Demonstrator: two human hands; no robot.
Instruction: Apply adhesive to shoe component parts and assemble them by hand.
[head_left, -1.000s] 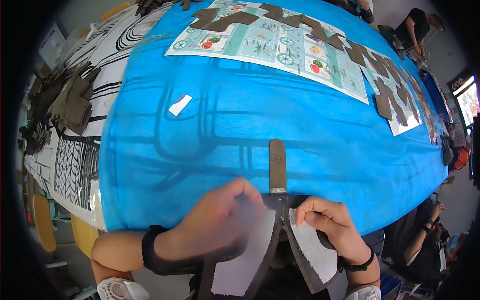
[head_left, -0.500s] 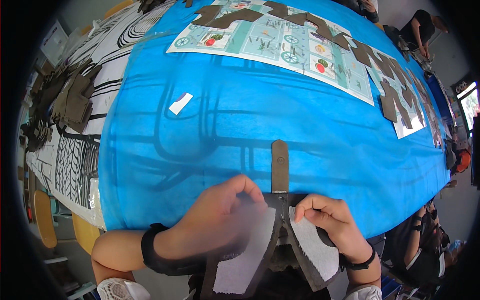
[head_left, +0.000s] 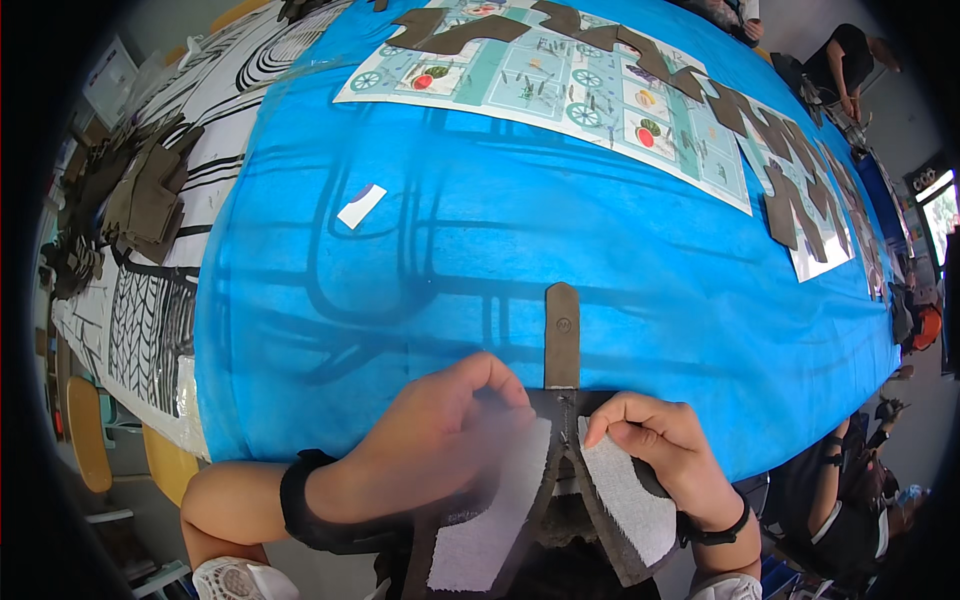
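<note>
A dark brown leather piece (head_left: pixel 560 410) lies at the table's near edge, its two flaps spreading down toward me. White fabric backs the left flap (head_left: pixel 490 535) and the right flap (head_left: pixel 628 505). A narrow brown tab (head_left: pixel 563 335) with a rounded tip and a stamped round mark points away from its top. My left hand (head_left: pixel 440 430) is closed at the upper left flap, fingers bent; a hazy smear covers part of it. My right hand (head_left: pixel 665 445) pinches the upper edge of the right flap between thumb and fingers.
Blue sheeting (head_left: pixel 480 210) covers the table. A small white slip (head_left: pixel 362 207) lies on it. Brown cut pieces (head_left: pixel 460 35) rest on printed sheets at the back. More brown pieces (head_left: pixel 150 200) are stacked at the left. Other people (head_left: pixel 845 65) sit or stand at the right.
My hands and the leather piece stay almost where they were. At the right edge, a seated person's hand has shifted slightly.
</note>
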